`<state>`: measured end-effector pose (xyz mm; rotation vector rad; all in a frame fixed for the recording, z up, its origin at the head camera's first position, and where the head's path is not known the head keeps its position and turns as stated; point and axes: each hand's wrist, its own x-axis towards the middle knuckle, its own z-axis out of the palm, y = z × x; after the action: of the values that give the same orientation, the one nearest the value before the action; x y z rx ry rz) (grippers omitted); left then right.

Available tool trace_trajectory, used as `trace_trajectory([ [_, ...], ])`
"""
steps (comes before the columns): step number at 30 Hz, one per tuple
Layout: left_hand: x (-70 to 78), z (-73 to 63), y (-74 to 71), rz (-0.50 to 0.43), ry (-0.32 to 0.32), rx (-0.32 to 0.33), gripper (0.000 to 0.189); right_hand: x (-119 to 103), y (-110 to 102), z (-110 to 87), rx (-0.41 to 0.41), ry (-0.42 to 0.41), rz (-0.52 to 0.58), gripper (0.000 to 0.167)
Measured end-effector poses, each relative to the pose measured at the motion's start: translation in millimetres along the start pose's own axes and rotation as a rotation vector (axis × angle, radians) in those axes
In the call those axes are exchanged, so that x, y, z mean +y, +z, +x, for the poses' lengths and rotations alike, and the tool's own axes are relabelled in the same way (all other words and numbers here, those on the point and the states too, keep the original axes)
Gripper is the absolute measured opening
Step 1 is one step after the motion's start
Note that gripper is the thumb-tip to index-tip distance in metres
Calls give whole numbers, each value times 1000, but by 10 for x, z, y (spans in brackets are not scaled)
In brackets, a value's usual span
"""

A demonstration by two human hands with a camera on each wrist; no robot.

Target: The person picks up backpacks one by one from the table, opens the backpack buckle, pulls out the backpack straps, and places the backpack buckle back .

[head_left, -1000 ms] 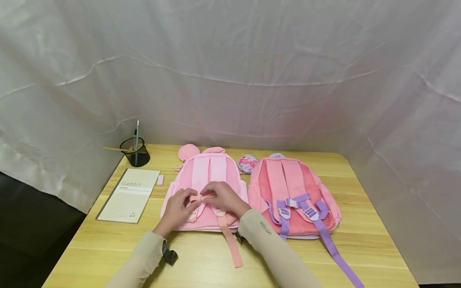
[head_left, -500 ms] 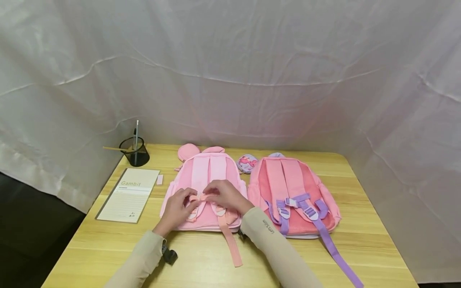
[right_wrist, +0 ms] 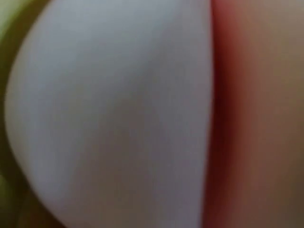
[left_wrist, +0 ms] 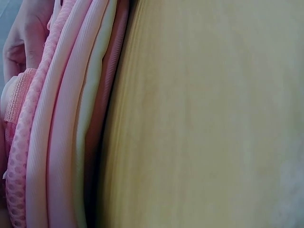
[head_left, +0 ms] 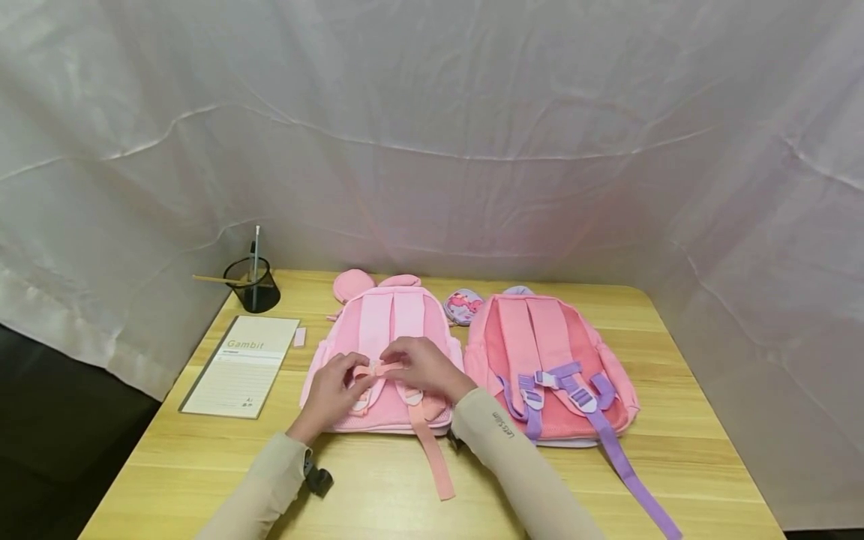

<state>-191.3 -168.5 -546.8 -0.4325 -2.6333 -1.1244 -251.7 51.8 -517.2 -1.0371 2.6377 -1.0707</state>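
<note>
A light pink backpack (head_left: 391, 322) lies on the table with its shoulder straps facing up. Across those straps runs a thin peach chest strap (head_left: 375, 370), joined at a small pale buckle in its middle. My left hand (head_left: 331, 391) pinches the strap's left part between thumb and fingers. From the other side, my right hand (head_left: 427, 366) grips its right part close to the buckle. A loose peach webbing end (head_left: 433, 457) trails onto the table below. The left wrist view shows the backpack's layered edge (left_wrist: 61, 123) with part of my hand (left_wrist: 31, 33) beyond; the right wrist view is blurred.
A coral backpack (head_left: 513, 337) with purple straps (head_left: 624, 465) lies close on the right, beside a round purple pouch (head_left: 463, 307). At left are a notebook (head_left: 243, 367), an eraser-like pink block (head_left: 300, 337) and a black mesh pen cup (head_left: 259, 296). Grey curtains surround the table.
My right hand has shifted very slightly right, and its forearm with it. My left hand stays in place, and both keep holding the chest strap.
</note>
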Motion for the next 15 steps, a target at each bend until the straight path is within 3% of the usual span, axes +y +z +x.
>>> trace_trajectory([
  [15, -7, 3, 0, 8, 13, 4, 25, -12, 7, 20, 3, -4, 28, 17],
])
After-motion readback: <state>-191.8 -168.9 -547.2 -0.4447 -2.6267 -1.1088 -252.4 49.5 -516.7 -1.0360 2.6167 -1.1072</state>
